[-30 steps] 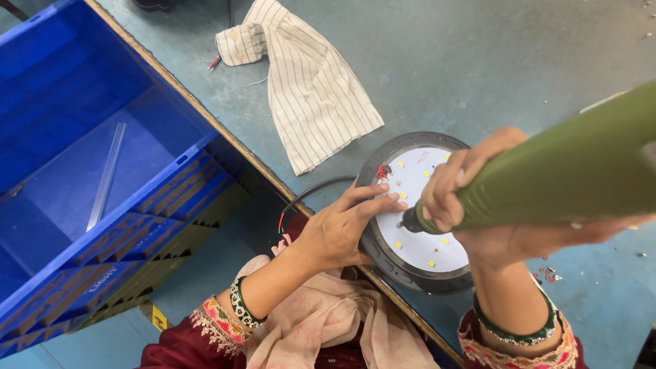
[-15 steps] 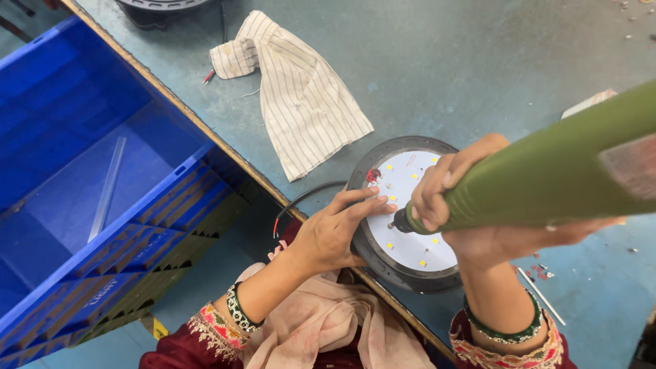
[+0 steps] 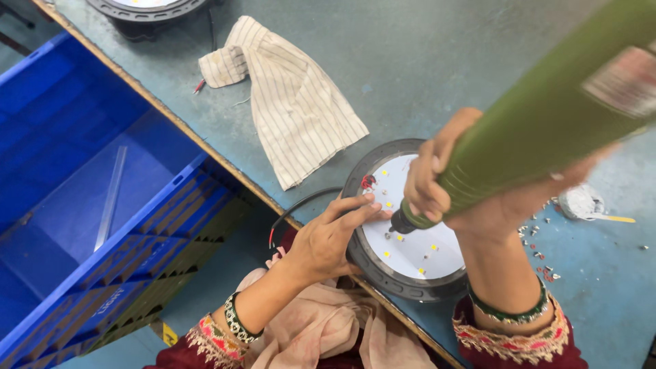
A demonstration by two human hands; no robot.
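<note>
While the right hand [image 3: 437,174] wraps its fingers tight round the green power screwdriver [image 3: 547,123], the tool slants down from the upper right of the frame and its dark tip sits on the white disc of the round lamp [image 3: 410,246], just right of centre. That lamp, dark-rimmed with small yellow chips dotted across its white face, lies at the near edge of the grey-blue worktop [image 3: 437,61], low in the middle of the frame. Over to the left hand [image 3: 328,239]: it's open, fingers stretched out flat, fingertips pressing on the lamp's left rim beside a small red bit of wiring, gripping nothing. A black cable [image 3: 301,205] loops off the worktop edge just above that hand. A striped cream cloth [image 3: 294,116] lies crumpled up the frame from the lamp, well apart from both hands. Small loose screws [image 3: 540,246] are scattered to the right of the lamp. A blue plastic crate [image 3: 89,205] fills the left side, below the worktop edge. A second round lamp [image 3: 147,8] peeks in at the top.
</note>
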